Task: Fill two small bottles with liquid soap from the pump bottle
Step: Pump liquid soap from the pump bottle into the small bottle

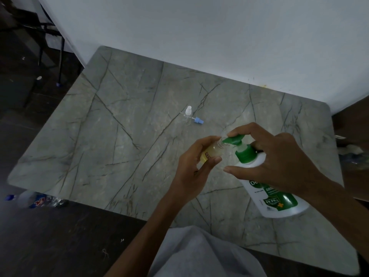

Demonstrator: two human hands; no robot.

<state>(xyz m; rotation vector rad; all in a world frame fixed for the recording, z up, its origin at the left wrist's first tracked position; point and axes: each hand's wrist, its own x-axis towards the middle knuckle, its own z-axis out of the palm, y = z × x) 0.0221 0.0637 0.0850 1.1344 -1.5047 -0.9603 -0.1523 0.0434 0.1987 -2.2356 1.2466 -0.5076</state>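
Soap from the white pump bottle (pixel 279 198) is sitting pale yellow inside the small bottle (pixel 211 151), and the scene is lying on a grey veined desk (pixel 129 136) against a white wall (pixel 199 27). That pump bottle is standing at the desk's right side, its green nozzle (pixel 232 139) touching the small bottle's open mouth. The right hand (pixel 279 158) is resting over the pump, fingers (pixel 245 131) pressing on its head. The left hand (pixel 191 168) is gripping the small bottle, fingers clenched around it. Farther back, an empty clear bottle (pixel 187 116) is lying beside a blue cap (pixel 198 120).
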